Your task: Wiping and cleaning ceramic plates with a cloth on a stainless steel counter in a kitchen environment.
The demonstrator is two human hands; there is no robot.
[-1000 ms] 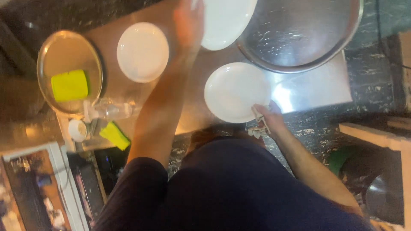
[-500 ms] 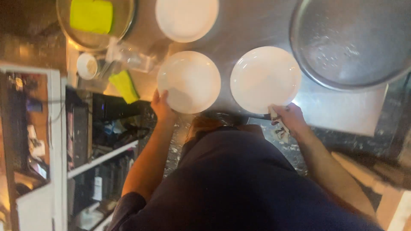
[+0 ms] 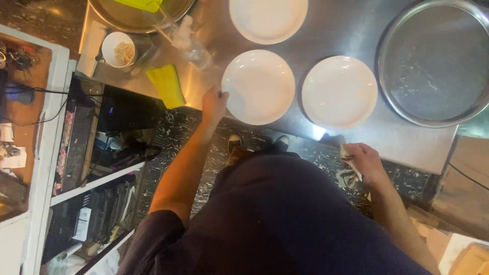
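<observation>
Three white plates lie on a steel counter (image 3: 356, 30). My left hand (image 3: 214, 104) grips the near-left rim of the middle plate (image 3: 260, 85), which rests flat on the counter. A second plate (image 3: 339, 91) sits to its right and a third plate (image 3: 268, 18) lies farther back. My right hand (image 3: 362, 162) hangs below the counter's front edge, closed around a crumpled cloth (image 3: 348, 163).
A big round steel tray (image 3: 438, 61) fills the counter's right end. At the back left stand a steel bowl with a yellow sponge (image 3: 140, 5), a small white bowl (image 3: 118, 48), a clear glass (image 3: 191, 43) and a yellow-green cloth (image 3: 167, 85). White shelving (image 3: 46, 153) stands left.
My left hand brought a plate down from the back and set it on the counter beside the other plate. My right hand dropped off the counter edge with the cloth.
</observation>
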